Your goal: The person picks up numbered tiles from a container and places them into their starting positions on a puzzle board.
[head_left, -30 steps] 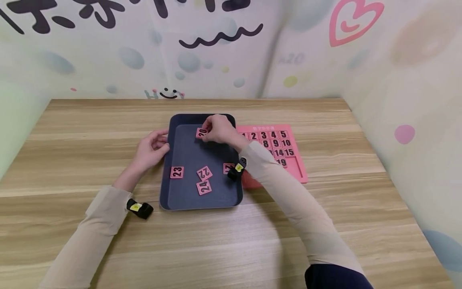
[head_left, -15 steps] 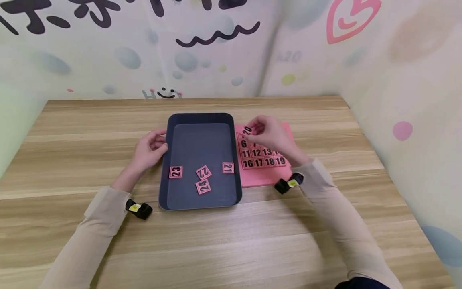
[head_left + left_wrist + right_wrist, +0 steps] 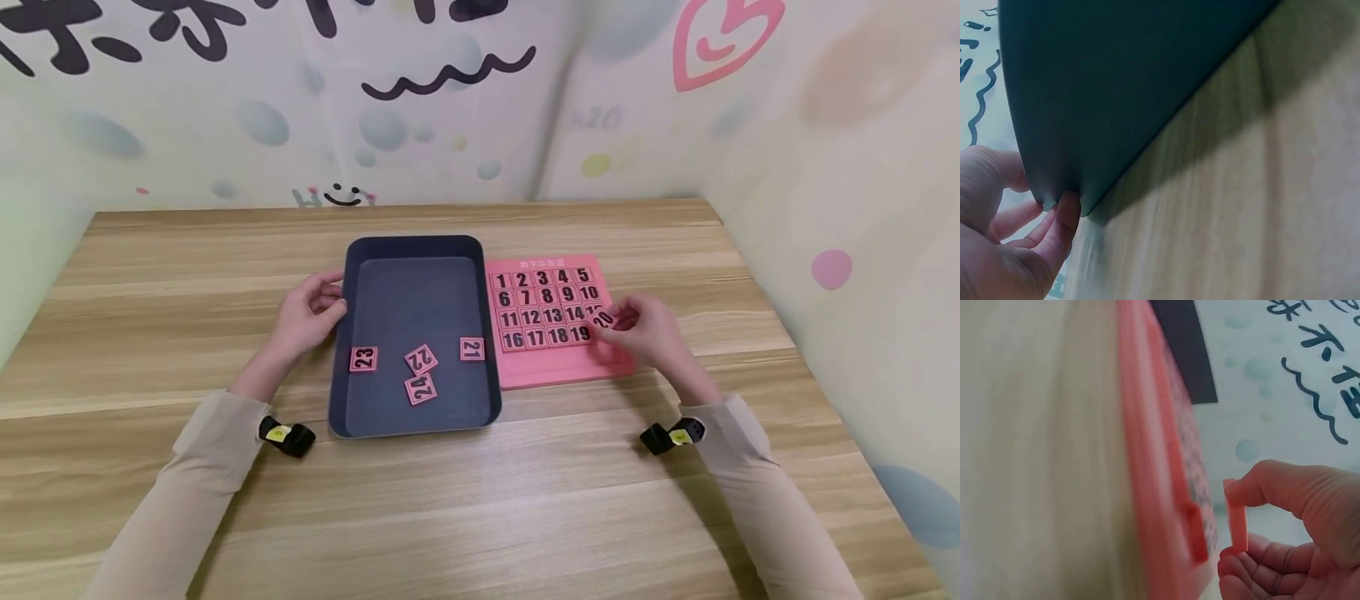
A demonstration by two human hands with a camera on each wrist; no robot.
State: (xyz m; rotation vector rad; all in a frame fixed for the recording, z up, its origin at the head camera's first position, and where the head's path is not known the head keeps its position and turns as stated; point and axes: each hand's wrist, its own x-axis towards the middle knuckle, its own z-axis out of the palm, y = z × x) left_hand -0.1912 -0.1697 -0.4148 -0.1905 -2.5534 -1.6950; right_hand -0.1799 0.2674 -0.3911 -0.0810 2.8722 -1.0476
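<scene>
My right hand (image 3: 648,333) pinches a pink number tile marked 20 (image 3: 602,319) between thumb and fingers. In the head view it overlaps the right side of the pink number puzzle board (image 3: 555,367), around tiles 15 and 19. The right wrist view has the tile (image 3: 1236,515) edge-on, apart from the board (image 3: 1147,487). Rows of tiles 1 to 19 sit in the board. My left hand (image 3: 307,312) touches the outer left wall of a dark grey tray (image 3: 341,333), its fingers loosely bent. Inside lie tiles 23 (image 3: 363,359), 22 (image 3: 421,360), 24 (image 3: 421,389) and 21 (image 3: 472,349).
The tray and board stand side by side on a wooden table (image 3: 480,508). A printed wall (image 3: 420,125) closes off the back, and another wall (image 3: 862,233) rises at the right. Black cameras (image 3: 288,436) are strapped to both wrists.
My right hand has picked tile 20 out of the tray, carried it right across the board, and brought it toward the board's right side. My left hand has stayed at the tray.
</scene>
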